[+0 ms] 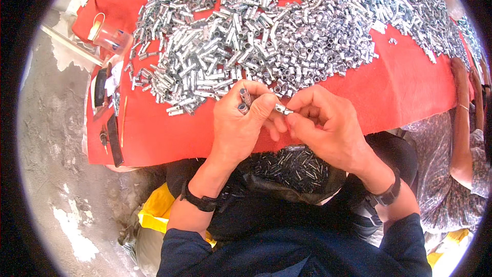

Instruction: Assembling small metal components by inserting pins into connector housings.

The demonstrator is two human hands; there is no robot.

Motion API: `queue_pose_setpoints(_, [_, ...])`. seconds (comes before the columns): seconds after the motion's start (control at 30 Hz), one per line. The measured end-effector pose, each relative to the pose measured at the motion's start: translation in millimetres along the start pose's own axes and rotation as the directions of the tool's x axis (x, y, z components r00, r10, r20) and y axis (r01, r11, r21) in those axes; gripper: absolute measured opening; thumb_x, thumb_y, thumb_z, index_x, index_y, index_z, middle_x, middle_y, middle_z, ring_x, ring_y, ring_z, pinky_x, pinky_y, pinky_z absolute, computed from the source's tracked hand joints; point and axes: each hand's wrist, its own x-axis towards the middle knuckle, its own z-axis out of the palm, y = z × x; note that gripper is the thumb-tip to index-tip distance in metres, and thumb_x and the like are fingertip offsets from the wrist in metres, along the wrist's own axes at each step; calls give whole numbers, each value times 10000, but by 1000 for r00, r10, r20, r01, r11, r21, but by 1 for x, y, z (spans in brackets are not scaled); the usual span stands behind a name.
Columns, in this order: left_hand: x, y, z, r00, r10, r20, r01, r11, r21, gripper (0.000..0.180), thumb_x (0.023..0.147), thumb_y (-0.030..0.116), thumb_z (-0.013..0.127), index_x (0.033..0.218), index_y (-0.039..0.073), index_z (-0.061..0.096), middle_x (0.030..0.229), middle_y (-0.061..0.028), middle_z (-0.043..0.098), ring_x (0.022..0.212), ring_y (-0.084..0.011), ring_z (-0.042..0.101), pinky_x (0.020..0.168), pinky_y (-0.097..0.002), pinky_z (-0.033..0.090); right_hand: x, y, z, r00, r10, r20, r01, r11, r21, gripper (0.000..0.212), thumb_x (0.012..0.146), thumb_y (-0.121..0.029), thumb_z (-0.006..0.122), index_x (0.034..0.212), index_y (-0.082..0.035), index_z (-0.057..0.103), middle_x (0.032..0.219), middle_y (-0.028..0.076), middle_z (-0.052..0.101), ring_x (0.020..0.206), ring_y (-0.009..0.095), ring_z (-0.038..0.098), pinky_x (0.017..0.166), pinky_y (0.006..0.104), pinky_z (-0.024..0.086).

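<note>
Above the near edge of the red cloth, my two hands meet at a small silvery metal tube. My right hand pinches its right end between thumb and fingertips. The fingers of my left hand close around its other end. Two more short metal tubes are tucked in the left hand, their round ends showing above the thumb. Just beyond my hands spreads a heap of longer metal tubes, with many short ring-like metal pieces to its right. The right fingers partly hide the pinched tube.
On my lap, a dark container holds many small thin metal pieces. Left on the red cloth lie a black flat strip, a thin stick and a clear plastic jar. Another person's arm rests at the right edge.
</note>
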Motion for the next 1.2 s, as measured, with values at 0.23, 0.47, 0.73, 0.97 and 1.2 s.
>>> queue_pose_setpoints(0.23, [-3,4,-2,1000,-2,17,0,987,163,260,988,247,635,948,1,562,706,-90,646,494,-110,551,447,-239,423,-2,6,4,998,-20,-54,21,1000,17,59,915,-34,623,943,10,596,703,21,609,618,55,551,524,245,446])
queue_pose_setpoints(0.47, [-7,-5,-4,994,112,7,-110,957,269,230,985,231,639,952,12,580,675,-45,617,492,-75,502,434,-225,375,-3,11,2,999,38,-33,-38,999,-12,94,909,-51,654,940,14,593,695,47,603,594,63,547,514,270,439])
queue_pose_setpoints(0.73, [-8,9,-11,939,-134,318,123,991,57,275,989,292,639,929,25,611,671,0,614,520,-26,481,441,-207,353,5,-1,-21,933,-194,304,267,939,-217,193,838,-127,746,870,-3,602,720,129,639,654,216,625,585,333,474])
queue_pose_setpoints(0.97, [-13,0,-8,819,1,574,-415,691,592,176,930,173,652,956,2,622,697,-139,620,602,-253,627,546,-375,487,14,-9,-56,932,44,360,127,890,-438,111,852,-88,690,901,-11,627,735,115,603,674,248,605,618,342,468])
queue_pose_setpoints(1.2, [-20,-8,2,694,-274,666,-512,464,723,171,858,119,683,921,6,572,866,-211,662,779,-412,652,664,-472,516,21,26,-45,913,-392,109,313,504,-805,91,890,-95,608,911,-26,554,844,196,585,724,413,613,618,480,503])
